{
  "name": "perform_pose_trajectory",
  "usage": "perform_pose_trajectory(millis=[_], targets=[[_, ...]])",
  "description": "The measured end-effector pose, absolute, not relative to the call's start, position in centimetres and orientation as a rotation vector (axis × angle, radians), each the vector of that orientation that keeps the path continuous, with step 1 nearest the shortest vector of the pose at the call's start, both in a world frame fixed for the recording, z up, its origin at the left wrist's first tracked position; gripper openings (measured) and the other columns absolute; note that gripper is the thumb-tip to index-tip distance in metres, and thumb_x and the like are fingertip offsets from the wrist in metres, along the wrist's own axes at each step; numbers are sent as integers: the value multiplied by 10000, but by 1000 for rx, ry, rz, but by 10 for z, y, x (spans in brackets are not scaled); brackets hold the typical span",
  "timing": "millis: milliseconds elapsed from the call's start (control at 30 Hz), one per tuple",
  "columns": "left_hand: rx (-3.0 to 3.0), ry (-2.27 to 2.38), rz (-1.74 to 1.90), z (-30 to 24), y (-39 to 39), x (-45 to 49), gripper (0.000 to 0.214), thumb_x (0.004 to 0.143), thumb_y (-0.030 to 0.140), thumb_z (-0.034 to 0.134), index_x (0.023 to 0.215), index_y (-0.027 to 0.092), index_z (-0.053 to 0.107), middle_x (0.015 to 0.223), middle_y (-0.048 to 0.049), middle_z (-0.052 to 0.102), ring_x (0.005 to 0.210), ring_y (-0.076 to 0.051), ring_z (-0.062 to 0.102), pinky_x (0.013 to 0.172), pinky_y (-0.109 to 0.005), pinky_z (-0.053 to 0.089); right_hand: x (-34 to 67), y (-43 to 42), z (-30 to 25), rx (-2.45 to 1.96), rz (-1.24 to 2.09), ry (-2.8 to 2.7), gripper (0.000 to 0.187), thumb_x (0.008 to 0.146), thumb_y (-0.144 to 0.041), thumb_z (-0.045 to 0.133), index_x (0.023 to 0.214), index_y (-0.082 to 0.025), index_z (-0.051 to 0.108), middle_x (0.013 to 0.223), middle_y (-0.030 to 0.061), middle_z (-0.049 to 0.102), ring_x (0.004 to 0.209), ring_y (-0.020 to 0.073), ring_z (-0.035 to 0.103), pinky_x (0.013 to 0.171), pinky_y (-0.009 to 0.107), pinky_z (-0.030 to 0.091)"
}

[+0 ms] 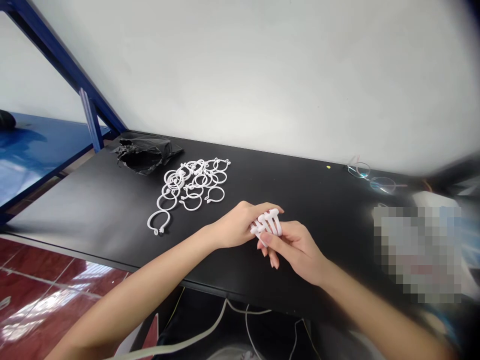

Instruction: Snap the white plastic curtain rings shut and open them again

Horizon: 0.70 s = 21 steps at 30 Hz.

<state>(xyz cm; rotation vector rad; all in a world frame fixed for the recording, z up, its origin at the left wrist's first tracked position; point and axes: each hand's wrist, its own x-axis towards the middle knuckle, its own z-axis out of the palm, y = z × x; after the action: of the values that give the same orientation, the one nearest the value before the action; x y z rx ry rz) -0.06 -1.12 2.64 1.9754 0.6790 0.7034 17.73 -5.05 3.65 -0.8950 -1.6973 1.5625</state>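
Above the front part of the black table, my left hand [238,223] and my right hand [300,247] meet. Between them is a small stack of white plastic rings [270,222] with knobbed ends, gripped by the fingers of both hands. My right thumb presses on the near side of the stack, and my left fingers pass behind it, partly hidden. To the left, several loose white rings [215,194] of the same kind lie in a heap, some overlapping. One ring [158,221] lies apart toward the front left.
A crumpled black plastic bag [146,152] lies open at the table's back left. Eyeglasses [371,179] rest near the wall at right, beside a blurred, pixelated item [418,255]. White cables [210,330] hang below the front edge. A blue metal frame [93,110] stands at left.
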Motion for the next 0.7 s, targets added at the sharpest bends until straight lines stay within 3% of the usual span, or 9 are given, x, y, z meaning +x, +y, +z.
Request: perform_pose_trajectory(millis=[100,300,433,533,700], targets=[[1942,636,763,31,-17,1,409,862,220,557,1262,135,561,678,14,675,577,-114,623,573,-196,472,178,-57,42,-817,1401,-1806,314,961,-287,525,705,-146,638,542,-31,559,385,63,503,432,207,425],[1580,704,746,40,-25,7,382,981,384,405,1095,135,671,632,-6,629,510,-93,564,494,-185,436,178,-62,54,-631,1111,-1985,339,948,-199,507,622,-177,596,498,-13,567,530,125,591,535,246,454],[1530,620,773,34,-19,8,303,918,366,539,1055,120,649,673,0,609,513,-81,541,485,-181,431,175,-58,49,-772,1308,-1844,303,950,-269,531,690,-159,640,476,-34,544,394,87,516,462,228,434],[1454,630,825,32,-15,5,346,895,361,576,1157,135,564,756,-5,614,573,-89,563,537,-199,475,175,-47,45,-901,1603,-1507,344,934,-376,568,686,-149,639,528,-20,584,378,78,523,442,222,440],[1538,798,755,44,-27,-19,595,871,322,642,1384,238,352,1134,-80,609,969,-171,619,827,-319,541,177,-19,49,-940,1750,-1042,354,862,-445,658,663,-154,625,542,-26,570,448,89,557,466,213,489]])
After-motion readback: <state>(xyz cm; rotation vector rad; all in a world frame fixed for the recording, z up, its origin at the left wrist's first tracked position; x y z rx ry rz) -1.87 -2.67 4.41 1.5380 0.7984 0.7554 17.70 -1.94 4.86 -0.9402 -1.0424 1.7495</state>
